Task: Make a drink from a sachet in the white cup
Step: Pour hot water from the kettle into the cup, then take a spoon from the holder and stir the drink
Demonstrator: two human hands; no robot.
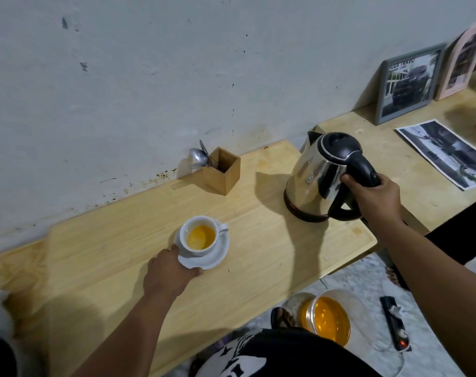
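**White cup on saucer, kettle gripped at the handle**

The white cup (200,235) stands upright on a white saucer (212,258) on the wooden desk (101,268), near its middle. The cup holds yellow-orange liquid, and its handle points right.

The left hand (168,270) lies at the near-left edge of the saucer. Its fingers (177,248) touch the cup wall and the saucer rim, and the thumb curls along the saucer's front edge. The hand is clamped lightly on the saucer.

Behind the cup, beside the wall, stands a square wooden holder (222,174). A spoon (198,156) and a fork lean out of it to the left.

To the right stands a steel kettle (317,178) with a black lid, upright on the desk, spout toward the wall. The right hand (373,195) is wrapped closed around the kettle's black handle.

At far right, a second desk carries a grey picture frame (407,85) leaning against the wall and a flat printed photo (446,152).

Below the desk edge, on the floor, sits a clear container (330,319) of orange liquid and a black power strip (396,323).
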